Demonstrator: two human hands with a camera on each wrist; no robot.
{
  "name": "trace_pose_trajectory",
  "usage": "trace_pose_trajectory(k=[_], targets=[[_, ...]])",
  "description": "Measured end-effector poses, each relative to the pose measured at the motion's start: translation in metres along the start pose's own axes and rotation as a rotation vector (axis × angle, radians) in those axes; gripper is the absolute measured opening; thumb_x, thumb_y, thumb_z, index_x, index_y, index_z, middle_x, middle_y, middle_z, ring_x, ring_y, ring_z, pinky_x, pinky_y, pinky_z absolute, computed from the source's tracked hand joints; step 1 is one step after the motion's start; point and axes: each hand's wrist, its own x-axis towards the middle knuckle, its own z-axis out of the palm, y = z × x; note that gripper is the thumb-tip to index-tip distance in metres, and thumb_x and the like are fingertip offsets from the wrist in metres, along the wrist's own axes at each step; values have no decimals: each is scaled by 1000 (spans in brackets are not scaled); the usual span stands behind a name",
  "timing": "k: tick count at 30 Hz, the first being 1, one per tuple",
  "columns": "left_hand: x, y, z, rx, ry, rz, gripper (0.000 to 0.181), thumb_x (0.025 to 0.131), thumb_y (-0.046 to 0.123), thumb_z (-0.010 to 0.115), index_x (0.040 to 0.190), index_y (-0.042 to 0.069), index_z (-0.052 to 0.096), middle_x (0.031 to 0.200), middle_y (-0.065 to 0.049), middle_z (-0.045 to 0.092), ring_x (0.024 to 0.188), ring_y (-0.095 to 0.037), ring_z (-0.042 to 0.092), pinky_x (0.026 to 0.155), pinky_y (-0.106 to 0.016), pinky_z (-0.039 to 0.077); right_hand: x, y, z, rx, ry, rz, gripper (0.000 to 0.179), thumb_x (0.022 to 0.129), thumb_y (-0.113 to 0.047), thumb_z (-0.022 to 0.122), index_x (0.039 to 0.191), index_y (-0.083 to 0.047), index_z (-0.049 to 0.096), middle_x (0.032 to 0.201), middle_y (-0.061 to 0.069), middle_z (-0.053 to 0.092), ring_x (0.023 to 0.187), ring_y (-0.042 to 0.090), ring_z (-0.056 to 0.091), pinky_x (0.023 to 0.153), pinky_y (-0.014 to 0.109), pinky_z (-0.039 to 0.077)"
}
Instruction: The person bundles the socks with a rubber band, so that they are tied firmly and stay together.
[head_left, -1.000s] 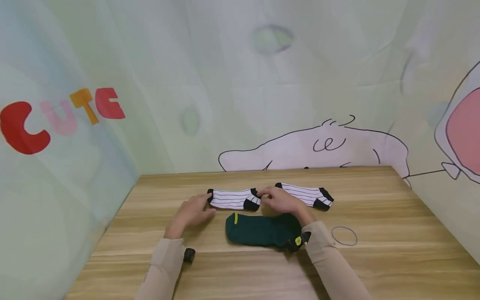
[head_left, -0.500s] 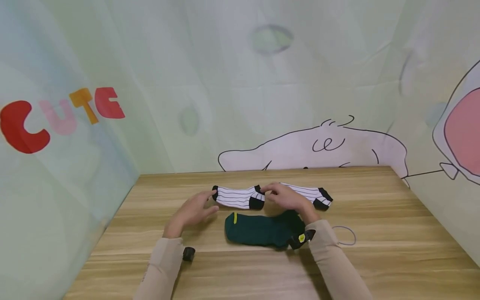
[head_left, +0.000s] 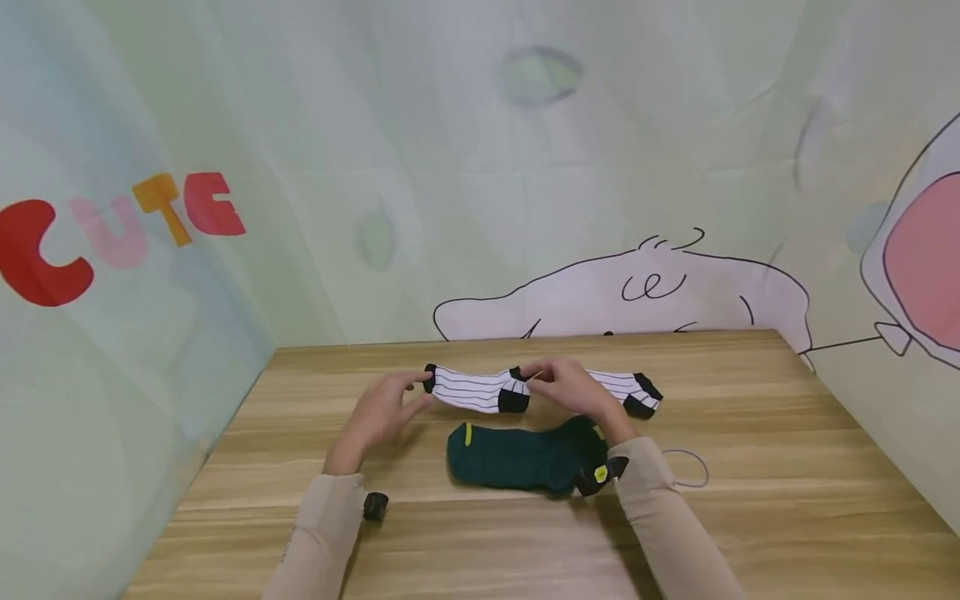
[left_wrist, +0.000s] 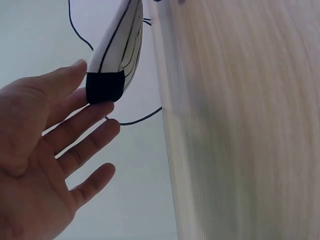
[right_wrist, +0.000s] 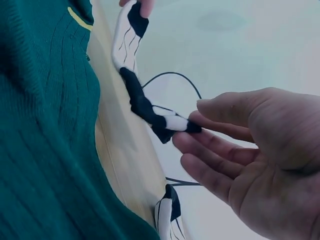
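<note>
A white ankle sock (head_left: 468, 392) with dark stripes and black toe, heel and cuff hangs between both hands, slightly above the table. My left hand (head_left: 378, 417) pinches its black toe between thumb and forefinger; in the left wrist view the other fingers of that hand (left_wrist: 45, 145) spread below. With thumb and fingertips, my right hand (head_left: 573, 392) holds the cuff end, seen bent in the right wrist view. A matching striped sock (head_left: 618, 385) lies to the right, partly hidden behind the right hand. Nearer me lies a dark green sock (head_left: 517, 458) with a yellow mark.
A thin bluish ring (head_left: 706, 468) lies on the wooden table (head_left: 787, 500) at the right, partly covered by the right sleeve. Printed curtains (head_left: 360, 167) stand behind and at the left of the table.
The nearer striped sock shifted a little right, then rose off the table as the fingers of both hands took its ends. The green sock and the other striped sock stay put.
</note>
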Motion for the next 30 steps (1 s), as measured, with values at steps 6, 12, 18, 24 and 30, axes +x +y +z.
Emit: trace_pose_trajectory(k=[6, 12, 18, 24, 30], targets=[[-1, 2, -3, 5, 117, -24, 31, 95, 28, 70, 121, 11, 72, 118, -12, 71, 101, -32, 64, 84, -47, 49, 0, -2, -1, 21, 65, 1, 20, 96, -15, 68, 113, -5, 75, 111, 6, 72, 101, 20, 66, 89, 38, 53], [-1, 8, -6, -29, 168, -52, 26, 95, 32, 69, 110, 12, 77, 106, -6, 74, 89, -24, 62, 80, -42, 48, -5, -6, -7, 29, 113, 22, 15, 93, -18, 72, 104, -10, 78, 100, 2, 74, 94, 19, 66, 83, 36, 53], [2, 11, -6, -82, 195, -23, 14, 92, 24, 74, 96, 11, 76, 93, -2, 74, 86, -21, 65, 77, -39, 48, -13, -11, -14, 46, 126, 29, 12, 92, -17, 74, 101, -10, 77, 97, 1, 73, 93, 18, 66, 84, 38, 53], [1, 13, -6, -129, 199, 7, 8, 90, 17, 75, 93, 11, 71, 90, -2, 72, 85, -20, 64, 77, -38, 48, -21, -14, -19, 41, 119, 9, 11, 92, -16, 74, 100, -9, 77, 95, 1, 72, 87, 17, 66, 80, 36, 53], [0, 15, -9, -136, 219, 15, 8, 90, 16, 74, 93, 12, 67, 89, -3, 69, 87, -23, 64, 77, -38, 46, -27, -12, -21, 21, 131, -17, 5, 92, -12, 74, 96, -10, 76, 92, 2, 71, 83, 17, 66, 77, 34, 54]])
